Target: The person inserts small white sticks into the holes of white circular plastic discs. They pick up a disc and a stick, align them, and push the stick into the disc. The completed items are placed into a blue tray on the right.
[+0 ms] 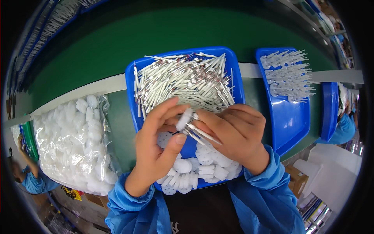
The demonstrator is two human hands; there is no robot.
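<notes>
Head view: white disc (184, 120) sits between both hands (237, 134).

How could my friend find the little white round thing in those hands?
Find the big blue plastic tray in the middle, heaped with thin white sticks. Over it, the left hand and right hand meet around a small white round plastic disc. Unlike the loose white discs lying in the tray, this one is held up with sticks beside it.

White disc (184, 119), tilted; slender white rods (204, 134) slanting beside it.
</notes>
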